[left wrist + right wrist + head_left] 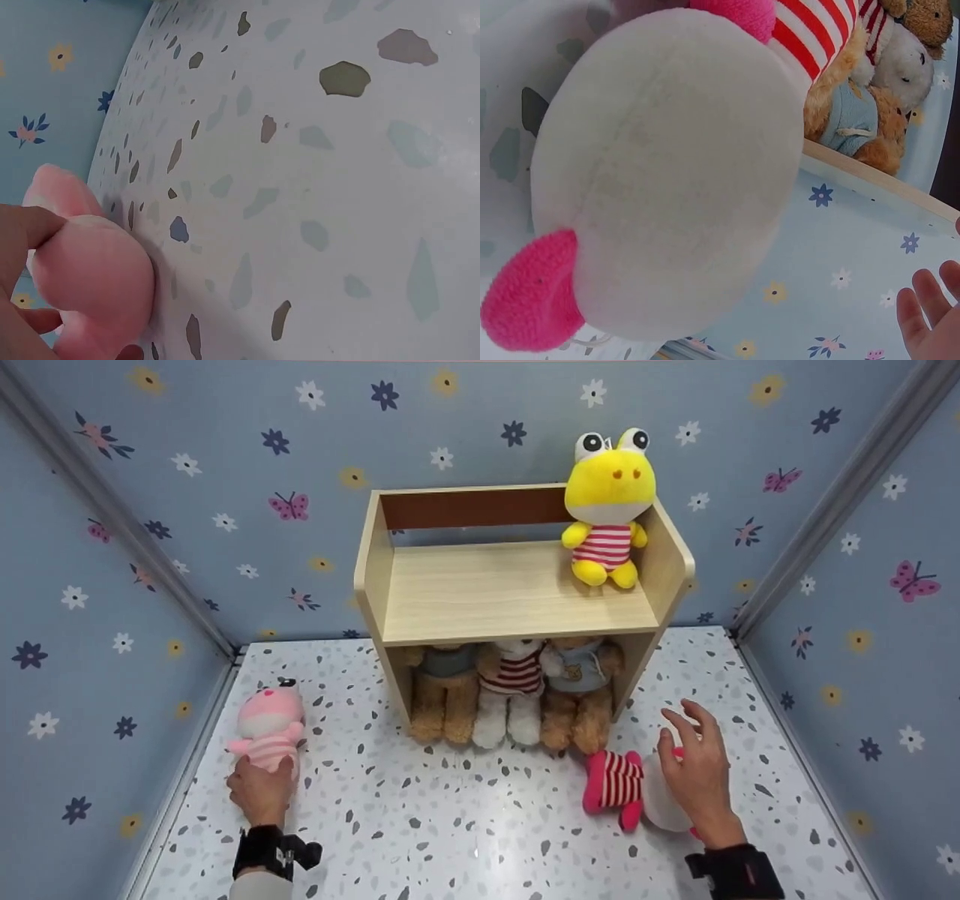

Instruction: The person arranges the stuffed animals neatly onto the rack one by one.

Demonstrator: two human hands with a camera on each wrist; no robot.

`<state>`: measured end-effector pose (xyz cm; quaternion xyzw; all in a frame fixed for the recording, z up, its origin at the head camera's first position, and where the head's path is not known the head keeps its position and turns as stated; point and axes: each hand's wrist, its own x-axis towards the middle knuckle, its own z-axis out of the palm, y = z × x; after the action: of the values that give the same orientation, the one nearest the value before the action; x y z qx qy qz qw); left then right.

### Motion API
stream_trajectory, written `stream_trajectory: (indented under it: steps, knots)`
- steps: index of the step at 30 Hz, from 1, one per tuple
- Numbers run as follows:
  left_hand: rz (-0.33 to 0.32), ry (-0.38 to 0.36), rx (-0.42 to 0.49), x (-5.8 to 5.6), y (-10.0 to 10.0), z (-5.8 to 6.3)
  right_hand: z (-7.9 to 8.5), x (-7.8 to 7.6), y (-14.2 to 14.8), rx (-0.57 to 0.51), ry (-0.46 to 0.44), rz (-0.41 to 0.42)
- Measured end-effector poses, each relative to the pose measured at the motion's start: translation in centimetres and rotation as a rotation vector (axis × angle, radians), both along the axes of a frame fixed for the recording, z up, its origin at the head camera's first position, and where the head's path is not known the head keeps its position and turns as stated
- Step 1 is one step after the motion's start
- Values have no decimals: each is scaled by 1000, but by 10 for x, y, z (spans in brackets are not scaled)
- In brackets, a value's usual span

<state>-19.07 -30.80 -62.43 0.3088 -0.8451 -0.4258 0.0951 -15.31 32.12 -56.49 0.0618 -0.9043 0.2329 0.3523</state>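
Observation:
At the left, a light pink plush toy (271,720) with a striped top lies on the speckled floor. My left hand (260,791) grips its lower end, and the left wrist view has my thumb and fingers about the soft pink body (94,270). To the right, a hot-pink and white plush toy (622,781) in a red-striped top lies on its side. Over its white head (667,172) hovers my right hand (699,769), fingers loosely spread and holding nothing; it hides part of that head in the head view.
A wooden shelf unit (517,592) stands at the back. On its upper board sits a yellow frog plush (609,502). Below are a brown bear (446,690), a white plush (517,682) in stripes and a bear in a blue hoodie (581,682). Flowered walls (225,450) enclose the floor.

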Motion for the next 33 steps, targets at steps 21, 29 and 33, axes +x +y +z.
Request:
stream_trajectory:
  steps: [21,29,33]
  knots:
    - [124,190,345,13,23,8,4,0,-6,-25,86,55]
    - [-13,392,582,21,66,26,5,-1,-14,6,63,69]
    - [-81,467,667,28,86,34,7,-1,-17,11,62,78]
